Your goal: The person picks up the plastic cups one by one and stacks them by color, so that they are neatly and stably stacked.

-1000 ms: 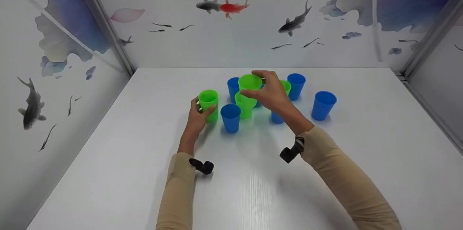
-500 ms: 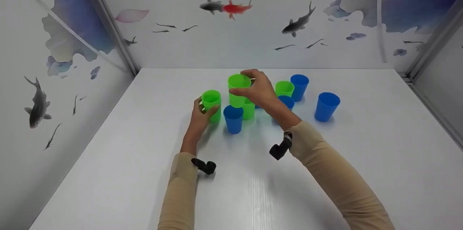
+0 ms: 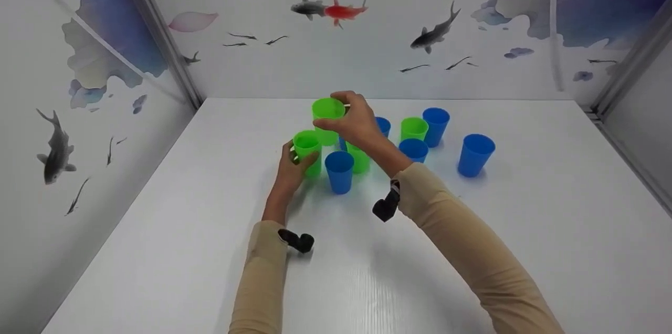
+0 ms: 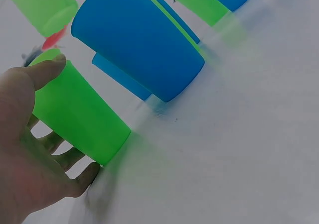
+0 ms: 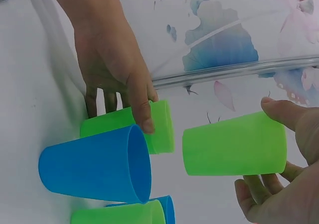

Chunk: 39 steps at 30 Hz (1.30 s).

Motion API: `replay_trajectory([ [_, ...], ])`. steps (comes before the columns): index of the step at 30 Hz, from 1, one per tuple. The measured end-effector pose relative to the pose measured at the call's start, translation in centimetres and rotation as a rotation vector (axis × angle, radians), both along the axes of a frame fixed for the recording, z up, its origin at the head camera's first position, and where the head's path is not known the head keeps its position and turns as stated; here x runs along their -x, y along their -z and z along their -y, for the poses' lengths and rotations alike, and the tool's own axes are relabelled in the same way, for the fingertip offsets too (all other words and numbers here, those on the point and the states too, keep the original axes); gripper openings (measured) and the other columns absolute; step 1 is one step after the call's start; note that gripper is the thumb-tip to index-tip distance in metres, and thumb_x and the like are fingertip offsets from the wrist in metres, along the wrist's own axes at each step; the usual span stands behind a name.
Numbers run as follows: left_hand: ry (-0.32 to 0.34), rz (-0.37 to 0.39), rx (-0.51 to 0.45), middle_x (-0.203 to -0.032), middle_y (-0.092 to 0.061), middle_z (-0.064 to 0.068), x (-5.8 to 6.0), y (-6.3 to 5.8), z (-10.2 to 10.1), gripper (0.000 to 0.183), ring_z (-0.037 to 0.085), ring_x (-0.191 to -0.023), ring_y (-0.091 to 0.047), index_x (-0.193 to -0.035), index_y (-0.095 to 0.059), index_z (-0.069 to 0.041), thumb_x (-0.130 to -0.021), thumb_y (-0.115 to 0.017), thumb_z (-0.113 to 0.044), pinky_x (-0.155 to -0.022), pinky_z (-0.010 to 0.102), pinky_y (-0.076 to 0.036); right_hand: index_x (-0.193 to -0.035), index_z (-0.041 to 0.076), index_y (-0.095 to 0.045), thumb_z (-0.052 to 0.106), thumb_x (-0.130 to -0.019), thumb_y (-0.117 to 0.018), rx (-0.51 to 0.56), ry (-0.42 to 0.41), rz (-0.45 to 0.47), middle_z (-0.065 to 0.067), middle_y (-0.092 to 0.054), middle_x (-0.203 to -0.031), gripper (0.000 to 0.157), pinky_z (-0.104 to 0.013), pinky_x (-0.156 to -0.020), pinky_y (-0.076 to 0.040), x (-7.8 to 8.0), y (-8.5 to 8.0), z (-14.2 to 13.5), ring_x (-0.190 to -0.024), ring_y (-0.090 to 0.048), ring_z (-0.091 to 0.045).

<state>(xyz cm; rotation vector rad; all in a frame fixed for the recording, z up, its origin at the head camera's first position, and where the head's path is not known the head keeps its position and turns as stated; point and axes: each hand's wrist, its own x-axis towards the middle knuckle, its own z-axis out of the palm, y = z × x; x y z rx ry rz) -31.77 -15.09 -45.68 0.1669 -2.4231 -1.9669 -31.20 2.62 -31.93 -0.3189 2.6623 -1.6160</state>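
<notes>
In the head view, my left hand (image 3: 290, 172) grips an upright green cup (image 3: 316, 168) standing on the white table. The thumb lies near its rim, as the left wrist view shows. My right hand (image 3: 358, 123) holds another green cup (image 3: 326, 135) in the air, mouth up, just behind and above the first one. In the right wrist view this raised green cup (image 5: 232, 147) is apart from the lower green cup (image 5: 107, 123). Close right of the left hand's cup stands a blue cup (image 3: 339, 174). A green cup (image 3: 359, 160) behind it is partly hidden.
Farther right stand a blue cup (image 3: 413, 150), a green cup (image 3: 413, 128) and a rear blue cup (image 3: 434, 126). A separate blue cup (image 3: 475, 155) is at the far right. Another blue cup (image 3: 383, 125) is partly behind my right hand. A patterned wall (image 3: 367, 71) rises behind the table.
My right hand has lifted its green cup and carried it left, from above the standing green cup to behind my left hand's cup. The left hand keeps its grip in place.
</notes>
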Motion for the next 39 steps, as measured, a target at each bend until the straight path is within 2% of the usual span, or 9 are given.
replay_trajectory([
  [9, 0.012, 0.002, 0.011, -0.161, -0.033, 0.009, 0.2, 0.0, 0.1, 0.086, 0.029, -0.150, -0.033, -0.157, -0.018, -0.018, -0.093, -0.067, -0.047, -0.124, 0.048, -0.028, -0.150, 0.014, -0.043, 0.033, -0.088, -0.077, 0.050, -0.034, -0.035, -0.008, -0.046, -0.153, 0.072, -0.037, -0.111, -0.047, 0.2, 0.2, 2.1, -0.139, -0.048, -0.025],
  [20, 0.005, 0.012, 0.015, -0.161, -0.033, 0.008, 0.3, 0.0, 0.1, 0.083, 0.028, -0.150, -0.034, -0.156, -0.019, -0.018, -0.094, -0.067, -0.045, -0.124, 0.047, -0.029, -0.152, 0.016, -0.040, 0.031, -0.091, -0.075, 0.104, -0.038, -0.033, -0.006, -0.044, -0.155, 0.072, -0.038, -0.112, -0.047, 0.4, 1.7, 3.3, -0.141, -0.046, -0.024],
  [32, 0.013, 0.007, 0.001, -0.161, -0.033, 0.012, 0.1, -0.2, 0.3, 0.082, 0.030, -0.150, -0.034, -0.157, -0.018, -0.017, -0.095, -0.067, -0.042, -0.123, 0.046, -0.031, -0.155, 0.013, -0.036, 0.025, -0.093, -0.073, 0.092, -0.099, -0.023, -0.008, -0.045, -0.156, 0.074, -0.039, -0.113, -0.045, 0.5, 3.7, 3.7, -0.141, -0.048, -0.027],
  [39, 0.016, 0.035, -0.001, -0.162, -0.031, 0.012, 0.1, -0.3, 0.2, 0.082, 0.030, -0.151, -0.032, -0.157, -0.018, -0.017, -0.096, -0.066, -0.041, -0.124, 0.046, -0.030, -0.155, 0.013, -0.034, 0.026, -0.093, -0.073, 0.110, -0.091, 0.003, -0.008, -0.044, -0.157, 0.075, -0.041, -0.114, -0.045, 0.4, 4.2, 3.4, -0.144, -0.046, -0.026],
])
